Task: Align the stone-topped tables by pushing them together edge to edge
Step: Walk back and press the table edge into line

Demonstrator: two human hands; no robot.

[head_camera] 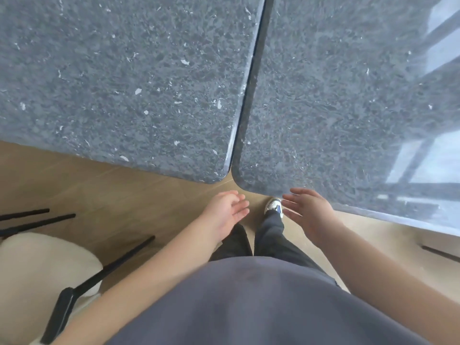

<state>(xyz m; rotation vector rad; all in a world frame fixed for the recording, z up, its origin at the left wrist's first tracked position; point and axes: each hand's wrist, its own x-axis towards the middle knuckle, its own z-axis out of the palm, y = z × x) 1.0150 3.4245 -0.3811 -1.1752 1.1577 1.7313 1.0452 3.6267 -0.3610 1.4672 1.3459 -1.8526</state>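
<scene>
Two dark grey speckled stone-topped tables fill the upper view. The left table and the right table lie side by side, with a thin dark seam between their long edges; the seam widens slightly toward the far end. Their rounded near corners meet in front of me. My left hand hovers below the left table's corner, fingers apart, holding nothing. My right hand floats just off the right table's near edge, palm turned inward, fingers spread and empty. Neither hand touches a table.
A cream-cushioned chair with black legs lies tipped at the lower left on the light wooden floor. My foot in a white shoe stands by the tables' corners. Window reflections glare on the right table's far side.
</scene>
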